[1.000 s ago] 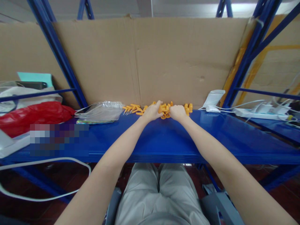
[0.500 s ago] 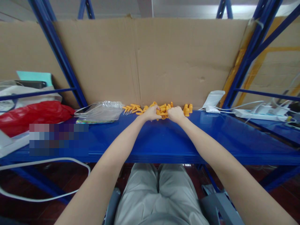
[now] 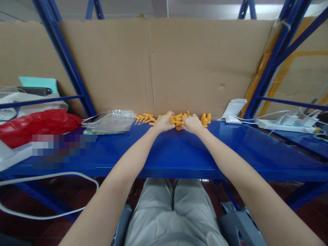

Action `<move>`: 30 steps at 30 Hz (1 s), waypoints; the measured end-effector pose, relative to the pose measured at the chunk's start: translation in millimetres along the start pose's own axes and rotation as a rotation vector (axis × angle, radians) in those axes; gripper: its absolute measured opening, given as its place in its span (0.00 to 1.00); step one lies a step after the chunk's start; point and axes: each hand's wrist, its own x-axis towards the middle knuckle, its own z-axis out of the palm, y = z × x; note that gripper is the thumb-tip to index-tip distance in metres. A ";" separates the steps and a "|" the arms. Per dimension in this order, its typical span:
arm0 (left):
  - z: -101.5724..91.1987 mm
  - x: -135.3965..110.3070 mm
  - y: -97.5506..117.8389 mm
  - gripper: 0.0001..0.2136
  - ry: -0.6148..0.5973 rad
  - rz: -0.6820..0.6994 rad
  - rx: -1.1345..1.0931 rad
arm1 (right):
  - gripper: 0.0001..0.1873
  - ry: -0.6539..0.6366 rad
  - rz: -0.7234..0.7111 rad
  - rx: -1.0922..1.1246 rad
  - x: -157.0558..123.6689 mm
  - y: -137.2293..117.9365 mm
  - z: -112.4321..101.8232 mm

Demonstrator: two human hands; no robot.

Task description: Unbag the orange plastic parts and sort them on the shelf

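Note:
Both my hands reach to the back of the blue tabletop (image 3: 176,153), among small orange-yellow plastic parts. My left hand (image 3: 164,124) has its fingers curled round one orange-yellow plastic part (image 3: 172,120). Close on its right, my right hand (image 3: 193,124) pinches at another narrow orange-yellow piece (image 3: 178,122), whose far end runs toward the left hand. A round, hollow-looking part (image 3: 178,127) lies just below, between the hands. More forked parts (image 3: 145,118) lie to the left, and a few upright, bell-like parts (image 3: 205,119) stand on the right. My fingertips are partly hidden.
Cardboard (image 3: 184,65) walls off the back between blue posts. Clear plastic bags (image 3: 112,121) and a red bag (image 3: 43,123) lie left. To the right are a white packet (image 3: 234,109) and a power strip (image 3: 284,126) with cables. A white cable loop (image 3: 97,188) hangs at the front left.
My hands have turned slightly among the parts. The fingers of my right hand have loosened a little, and the round part between the hands now shows more fully.

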 end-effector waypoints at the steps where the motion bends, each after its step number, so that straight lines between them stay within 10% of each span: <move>1: -0.6 -1.1 0.4 0.24 0.028 0.008 0.062 | 0.19 0.005 -0.016 0.019 -0.5 1.6 0.6; 30: -1.6 0.8 -13.0 0.24 0.091 -0.118 -0.006 | 0.19 0.252 0.007 -0.033 1.6 3.2 -1.2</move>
